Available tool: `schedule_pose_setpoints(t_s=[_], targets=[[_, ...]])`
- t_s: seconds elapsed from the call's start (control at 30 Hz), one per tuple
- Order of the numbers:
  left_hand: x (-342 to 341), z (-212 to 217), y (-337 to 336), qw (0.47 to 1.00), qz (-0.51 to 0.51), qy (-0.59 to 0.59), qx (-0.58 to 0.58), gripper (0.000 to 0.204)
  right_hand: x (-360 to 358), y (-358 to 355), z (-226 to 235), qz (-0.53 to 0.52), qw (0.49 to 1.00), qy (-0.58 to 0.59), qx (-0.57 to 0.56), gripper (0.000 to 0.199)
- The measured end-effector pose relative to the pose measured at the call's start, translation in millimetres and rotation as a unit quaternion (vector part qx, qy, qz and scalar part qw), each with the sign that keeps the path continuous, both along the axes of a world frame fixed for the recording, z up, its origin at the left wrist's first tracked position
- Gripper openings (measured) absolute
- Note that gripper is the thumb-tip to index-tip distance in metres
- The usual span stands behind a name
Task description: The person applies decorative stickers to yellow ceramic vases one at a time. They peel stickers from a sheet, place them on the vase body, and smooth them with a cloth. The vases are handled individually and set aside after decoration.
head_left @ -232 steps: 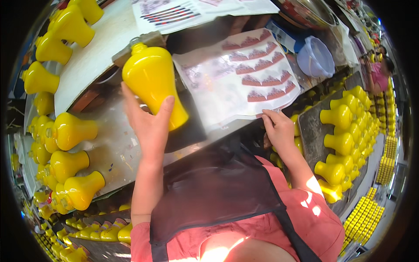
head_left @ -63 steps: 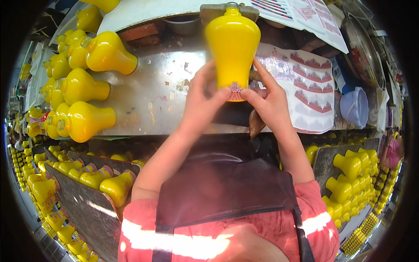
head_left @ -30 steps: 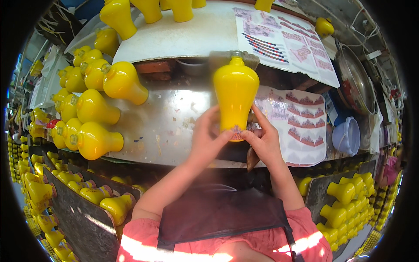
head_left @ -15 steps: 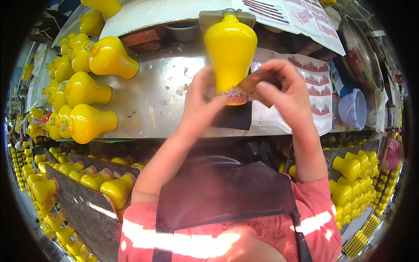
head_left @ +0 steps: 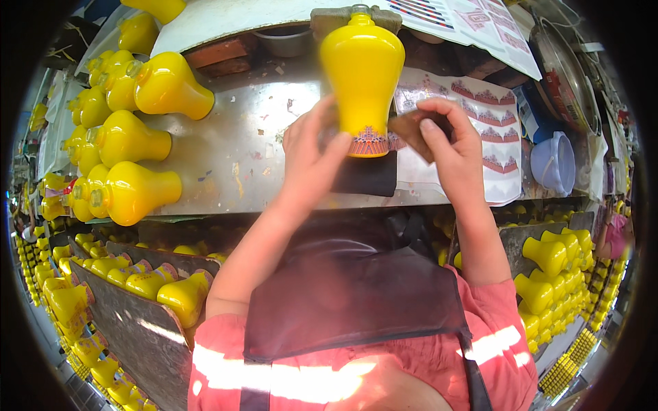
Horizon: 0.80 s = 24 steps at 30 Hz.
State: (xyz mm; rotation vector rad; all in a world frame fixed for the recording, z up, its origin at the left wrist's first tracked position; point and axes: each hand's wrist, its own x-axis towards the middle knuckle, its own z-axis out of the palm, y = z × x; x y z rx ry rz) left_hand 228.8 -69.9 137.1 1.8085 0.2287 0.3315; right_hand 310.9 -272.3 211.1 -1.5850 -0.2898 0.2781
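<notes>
A dark apron covers the person's front, and past it runs the metal counter. Above a black pad, the left hand has its grip around the lower end of a yellow bottle, thumb beside the patterned band there. The right hand keeps its grip pinched on a brown scraper, its tip just beside the bottle. A printed sheet lies under that hand; right of it stands a lilac bucket. Other yellow bottles lie at the left. Farthest, the bottle's neck rests on a grey block.
</notes>
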Motion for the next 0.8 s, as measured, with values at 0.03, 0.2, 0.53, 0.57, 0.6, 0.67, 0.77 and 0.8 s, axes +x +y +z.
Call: schedule_pose_setpoints(t_s=[0.03,0.2,0.53,0.57,0.6,0.67,0.77,0.8], targets=[[-0.7,-0.5,-1.5,0.999,0.009,0.003,0.038,0.067,-5.5,-1.4,0.4,-0.007,0.998,0.015,-0.062,0.026],[0.5,-0.7,-14.9,0.991,0.045,-0.019,0.122,0.068,-53.0,7.6,-16.5,0.07,0.905,-0.233,-0.348,0.06],[5.2,-3.1,-17.8,0.998,0.054,-0.026,-0.025,0.071,-63.8,12.4,-51.9,0.06,0.822,-0.374,-0.425,0.079],[5.2,-2.5,-17.6,0.998,0.05,-0.025,-0.041,0.071,-64.6,13.4,-51.3,0.063,0.822,-0.378,-0.421,0.079],[5.0,-1.9,-17.4,0.998,0.052,-0.026,-0.04,0.071,-65.5,14.1,-50.7,0.058,0.823,-0.378,-0.419,0.079],[5.3,-0.6,-17.3,0.996,0.044,-0.032,-0.07,0.07,-66.4,15.1,-50.0,0.058,0.827,-0.379,-0.412,0.079],[6.2,0.6,-17.9,0.994,0.044,-0.04,-0.087,0.069,-65.3,13.8,-51.7,0.057,0.83,-0.38,-0.405,0.079],[6.5,0.7,-18.3,0.994,0.049,-0.04,-0.084,0.069,-64.2,12.6,-52.3,0.056,0.831,-0.377,-0.406,0.079]])
